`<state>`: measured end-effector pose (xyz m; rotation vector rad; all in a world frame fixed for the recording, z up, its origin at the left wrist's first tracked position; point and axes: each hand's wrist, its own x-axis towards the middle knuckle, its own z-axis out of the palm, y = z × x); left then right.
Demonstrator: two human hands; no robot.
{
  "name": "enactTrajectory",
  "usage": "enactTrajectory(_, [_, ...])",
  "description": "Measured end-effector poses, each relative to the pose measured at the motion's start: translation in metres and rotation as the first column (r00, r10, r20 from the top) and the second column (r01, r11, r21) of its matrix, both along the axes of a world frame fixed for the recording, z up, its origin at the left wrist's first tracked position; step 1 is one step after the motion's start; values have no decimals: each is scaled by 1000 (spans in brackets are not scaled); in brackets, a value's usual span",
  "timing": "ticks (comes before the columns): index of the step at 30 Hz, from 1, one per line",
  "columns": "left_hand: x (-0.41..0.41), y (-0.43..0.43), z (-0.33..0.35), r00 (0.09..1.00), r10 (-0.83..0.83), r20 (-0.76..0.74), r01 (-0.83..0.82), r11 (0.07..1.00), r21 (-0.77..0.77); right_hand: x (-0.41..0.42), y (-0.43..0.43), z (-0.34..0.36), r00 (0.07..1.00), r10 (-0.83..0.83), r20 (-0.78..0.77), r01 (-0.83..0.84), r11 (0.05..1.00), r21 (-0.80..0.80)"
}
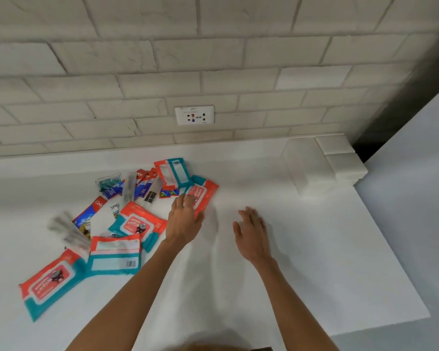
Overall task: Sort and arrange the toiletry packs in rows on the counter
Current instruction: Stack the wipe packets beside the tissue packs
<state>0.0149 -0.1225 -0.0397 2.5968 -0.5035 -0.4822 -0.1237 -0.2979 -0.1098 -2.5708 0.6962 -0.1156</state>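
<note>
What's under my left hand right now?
A red and teal wipes pack lies under the left hand, fingers resting on it. The hand covers its near end; anything beneath the pack is hidden.

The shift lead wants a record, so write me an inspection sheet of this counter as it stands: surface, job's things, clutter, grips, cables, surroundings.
Surface: white counter, no stains seen.
Job's things: a loose heap at left, no rows yet, made up of red-and-teal wipe packs, toothpaste packs and clear-wrapped sticks too blurred to name.
Clutter: pale box at the back right.
Grips: left hand touches the rightmost wipe pack; right hand is flat over the counter and holds nothing.
Cables: nothing seen.
Surroundings: brick-tile wall with a wall socket.
</note>
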Motion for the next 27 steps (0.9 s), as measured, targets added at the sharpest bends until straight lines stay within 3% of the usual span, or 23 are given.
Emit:
enactTrajectory(6, [18, -3, -14, 994, -63, -85, 70, 995, 75, -14, 21, -18, 1000, -23, -19, 18, 977, -212])
enactTrajectory(13, [28, -6, -23, 981, -189, 41, 182, 974, 131, -11, 26, -17, 996, -67, -58, 50, 967, -250])
enactTrajectory(19, [-13, 14, -33, 943, -298, 146, 288, 954, 86, -9, 26, -17, 995, -77, -64, 58, 966, -251])
enactTrajectory(24, [-63, 37, -41, 920, -355, 167, 346, 935, 83, -11, 24, -17, 998, -60, -32, 54, 984, -168])
enactTrajectory(27, [-91, 51, -38, 923, -370, 101, 365, 928, 71, -10, 25, -14, 989, -132, 64, 129, 990, 48])
